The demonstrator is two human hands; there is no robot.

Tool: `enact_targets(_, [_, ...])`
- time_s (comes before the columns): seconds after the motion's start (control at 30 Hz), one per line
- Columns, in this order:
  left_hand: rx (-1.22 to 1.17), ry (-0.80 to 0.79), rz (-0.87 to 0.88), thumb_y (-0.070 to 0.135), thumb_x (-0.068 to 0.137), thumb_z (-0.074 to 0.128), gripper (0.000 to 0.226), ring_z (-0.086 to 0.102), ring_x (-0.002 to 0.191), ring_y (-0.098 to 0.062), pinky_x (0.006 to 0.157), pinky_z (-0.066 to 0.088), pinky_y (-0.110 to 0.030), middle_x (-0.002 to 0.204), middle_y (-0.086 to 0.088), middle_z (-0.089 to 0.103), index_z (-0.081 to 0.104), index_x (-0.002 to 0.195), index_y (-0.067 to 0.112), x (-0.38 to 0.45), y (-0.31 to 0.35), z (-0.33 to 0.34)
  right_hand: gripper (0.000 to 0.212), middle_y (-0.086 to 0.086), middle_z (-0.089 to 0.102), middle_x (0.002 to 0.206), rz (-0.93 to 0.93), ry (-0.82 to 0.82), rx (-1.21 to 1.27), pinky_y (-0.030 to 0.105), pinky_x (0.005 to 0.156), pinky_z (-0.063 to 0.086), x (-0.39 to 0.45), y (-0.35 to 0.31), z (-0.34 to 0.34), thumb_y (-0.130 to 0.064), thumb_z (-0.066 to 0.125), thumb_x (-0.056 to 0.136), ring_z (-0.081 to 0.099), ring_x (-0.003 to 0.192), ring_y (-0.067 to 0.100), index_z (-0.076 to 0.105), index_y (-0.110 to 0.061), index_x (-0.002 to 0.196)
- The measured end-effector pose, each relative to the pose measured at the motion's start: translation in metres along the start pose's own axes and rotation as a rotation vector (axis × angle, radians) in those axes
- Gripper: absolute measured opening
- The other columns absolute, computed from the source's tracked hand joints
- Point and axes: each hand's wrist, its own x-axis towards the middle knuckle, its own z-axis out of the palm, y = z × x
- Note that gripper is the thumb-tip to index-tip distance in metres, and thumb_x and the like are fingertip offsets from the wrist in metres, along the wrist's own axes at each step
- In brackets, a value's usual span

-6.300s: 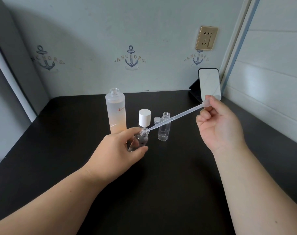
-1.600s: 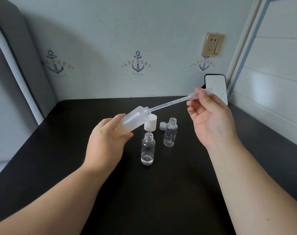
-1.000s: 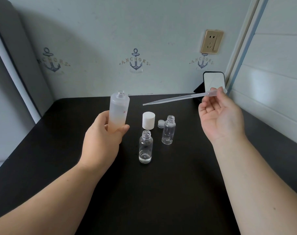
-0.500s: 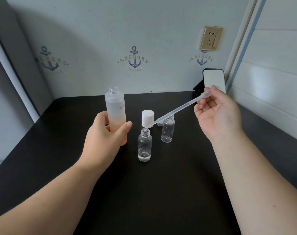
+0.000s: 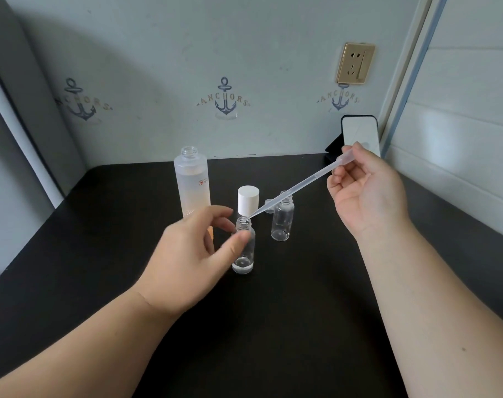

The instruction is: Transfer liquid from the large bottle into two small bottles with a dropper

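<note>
Pinching the dropper (image 5: 299, 187) bulb, your right hand (image 5: 365, 193) is holding its tip at the nearer small bottle (image 5: 243, 248) mouth, mid-tabletop (image 5: 302, 311). Your left hand (image 5: 187, 254) fingers are curling loosely around that bottle; I cannot tell whether they are gripping it. Just behind is standing the large bottle (image 5: 192, 182).

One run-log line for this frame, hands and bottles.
right hand: pinches dropper, tip at near small bottle mouth | left hand: reaching that bottle, contact unclear | large bottle: upright, uncapped

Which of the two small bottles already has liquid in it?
The nearer small bottle, by the left hand, with the dropper tip at its mouth. The farther small bottle looks empty.
</note>
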Motion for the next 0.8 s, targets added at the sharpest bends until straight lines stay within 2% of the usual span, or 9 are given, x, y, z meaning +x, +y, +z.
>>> enact_targets(0.07, [0.031,-0.107,-0.014,0.074,0.079,0.059,0.049,0.059,0.067,-0.007,0.063,0.043,-0.01,0.092,0.039,0.061,0.058,0.116,0.042,0.002,-0.001,0.003,0.023,0.003,0.064,0.069,-0.003,-0.001,0.001,0.022,0.056,0.046,0.0,0.0,0.001,-0.015,0.067,0.094,0.054,0.056,0.013,0.075,-0.008,0.073])
enact_targets(0.13, [0.041,-0.15,-0.006,0.071,0.073,0.061,0.05,0.057,0.064,-0.003,0.06,0.041,-0.009,0.084,0.043,0.059,0.057,0.115,0.043,0.004,-0.003,0.005,0.025,0.003,0.064,0.069,-0.008,-0.006,-0.005,0.022,0.056,0.046,0.0,0.001,0.001,-0.015,0.068,0.093,0.054,0.056,0.013,0.077,-0.009,0.07])
enact_targets(0.23, [0.075,-0.162,0.017,0.055,0.08,0.072,0.025,0.054,0.06,-0.003,0.056,0.04,-0.01,0.071,0.034,0.059,0.063,0.099,0.041,0.005,-0.006,0.007,0.024,0.002,0.064,0.069,-0.013,-0.023,-0.009,0.022,0.057,0.046,0.002,0.001,0.001,-0.015,0.069,0.092,0.054,0.057,0.013,0.078,-0.009,0.07])
enact_targets(0.3, [0.077,-0.147,0.019,0.052,0.081,0.071,0.019,0.054,0.06,-0.003,0.057,0.04,-0.012,0.068,0.029,0.058,0.064,0.095,0.04,0.005,-0.008,0.007,0.021,0.002,0.065,0.07,-0.019,-0.036,-0.015,0.022,0.057,0.047,0.002,0.0,0.0,-0.016,0.07,0.091,0.055,0.057,0.013,0.078,-0.01,0.072])
enact_targets(0.5, [0.061,-0.129,0.035,0.041,0.083,0.071,0.03,0.058,0.066,-0.005,0.062,0.042,-0.009,0.073,0.033,0.059,0.066,0.111,0.032,0.007,-0.01,0.006,0.02,0.002,0.066,0.073,-0.023,-0.05,-0.062,0.023,0.059,0.048,0.004,0.002,-0.002,-0.018,0.072,0.091,0.055,0.057,0.011,0.077,-0.011,0.072])
enact_targets(0.63, [0.051,-0.141,0.039,0.033,0.085,0.074,0.027,0.055,0.064,-0.005,0.06,0.04,-0.008,0.071,0.032,0.059,0.068,0.111,0.032,0.007,-0.013,0.008,0.025,-0.001,0.065,0.072,-0.017,-0.044,-0.12,0.022,0.055,0.044,0.004,0.003,-0.001,-0.02,0.071,0.092,0.052,0.054,0.011,0.074,-0.015,0.068])
enact_targets(0.8, [0.019,-0.137,0.044,0.04,0.082,0.07,0.02,0.055,0.062,-0.008,0.059,0.04,-0.009,0.069,0.025,0.059,0.063,0.101,0.04,0.007,-0.015,0.009,0.028,-0.002,0.065,0.071,-0.026,-0.038,-0.15,0.021,0.052,0.041,0.003,0.003,0.0,-0.019,0.071,0.093,0.049,0.052,0.01,0.075,-0.017,0.065])
